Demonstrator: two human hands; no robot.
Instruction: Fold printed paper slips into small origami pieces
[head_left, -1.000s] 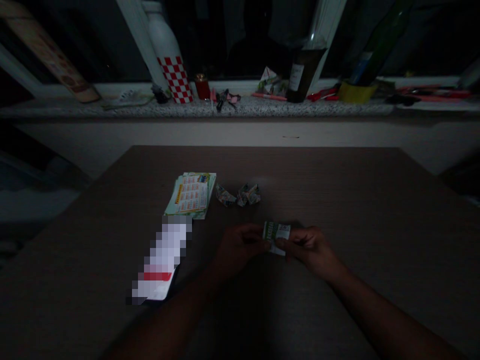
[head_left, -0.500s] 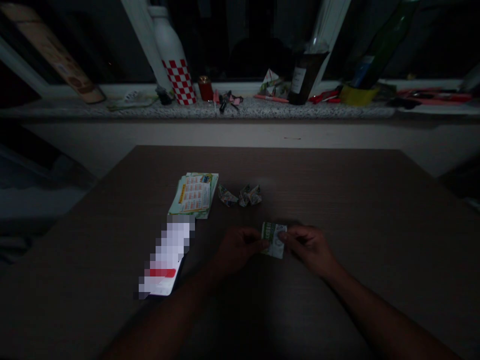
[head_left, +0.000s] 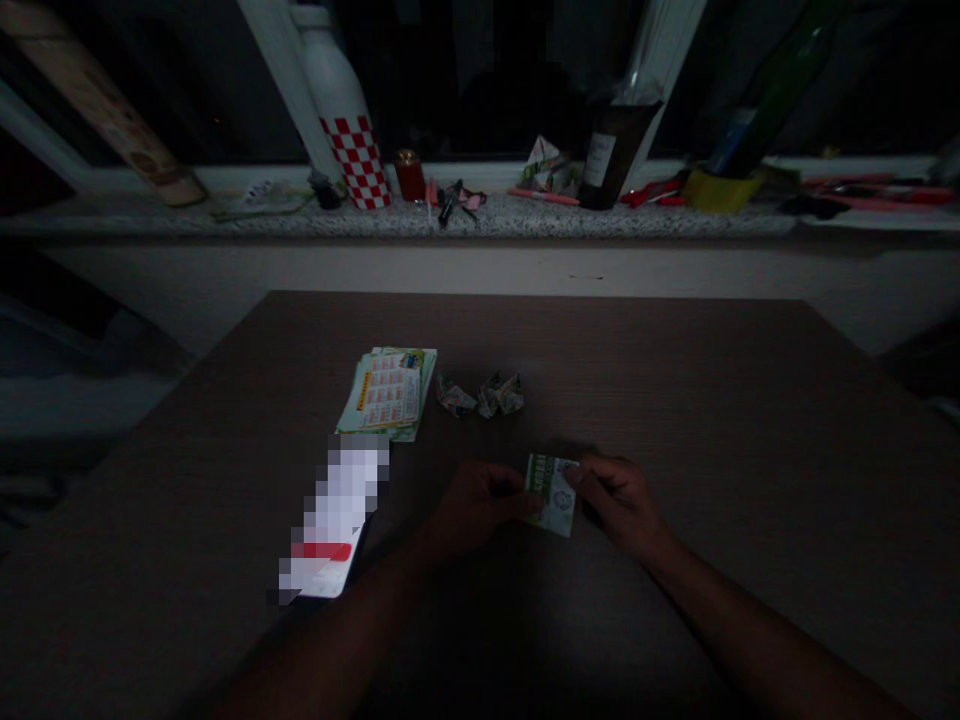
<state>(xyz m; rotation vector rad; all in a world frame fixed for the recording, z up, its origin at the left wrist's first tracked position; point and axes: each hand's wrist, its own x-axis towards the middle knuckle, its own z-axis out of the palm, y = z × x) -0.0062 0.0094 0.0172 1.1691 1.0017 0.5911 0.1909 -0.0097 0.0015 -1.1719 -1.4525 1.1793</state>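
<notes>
A small green and white printed piece of paper (head_left: pixel 553 498), roughly square, is held between my two hands above the table. My left hand (head_left: pixel 480 505) pinches its left edge between thumb and fingers. At its upper right corner, my right hand (head_left: pixel 619 500) grips it the same way. Beyond the hands lie two folded paper pieces (head_left: pixel 500 396) made of printed paper, side by side. To their left is a stack of printed paper sheets (head_left: pixel 390 390). A phone (head_left: pixel 330 520) with a lit, blurred screen rests left of my left hand.
The brown table (head_left: pixel 675 380) reaches to a wall under a stone windowsill (head_left: pixel 495 222). On the sill stand a red-checked white bottle (head_left: pixel 358 150), a dark cup (head_left: pixel 611 155) and a green bottle (head_left: pixel 772 100) in a yellow holder, among small clutter. The room is dim.
The paper has come slightly down and toward me, and its face shows more fully. My right hand has shifted a little to the right, nearer the paper's upper corner.
</notes>
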